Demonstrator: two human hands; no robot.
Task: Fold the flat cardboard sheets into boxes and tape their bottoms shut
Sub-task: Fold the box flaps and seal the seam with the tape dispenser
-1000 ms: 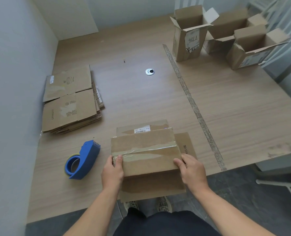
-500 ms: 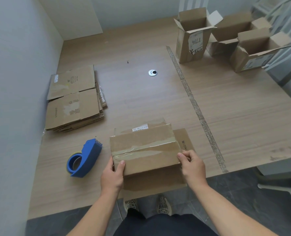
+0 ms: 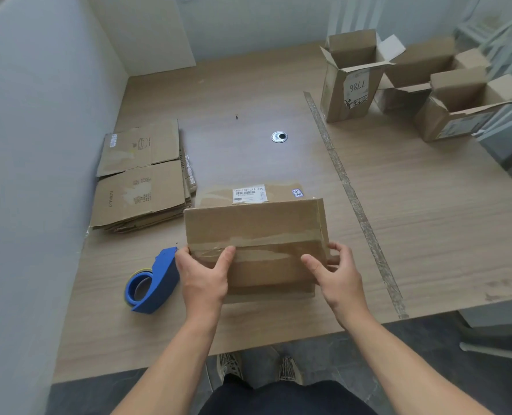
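Wooden table [image 3: 398,205], far box [image 3: 350,76] marked "7786", held box's [image 3: 257,235] label perhaps "159-189-L11-010"

1. A pale wood-grain table [image 3: 413,205] carries everything; a worn strip of tape [image 3: 353,193] runs across its top from 1 o'clock toward 5 o'clock.
2. At 9 o'clock lies a stack of flat cardboard sheets [image 3: 141,181].
3. At 7 o'clock a blue tape dispenser [image 3: 153,283] lies on its side.
4. At centre sits the taped box [image 3: 257,238].
5. At 12 o'clock is a round metal grommet [image 3: 279,136].
6. At 2 o'clock stand three open boxes [image 3: 350,79].
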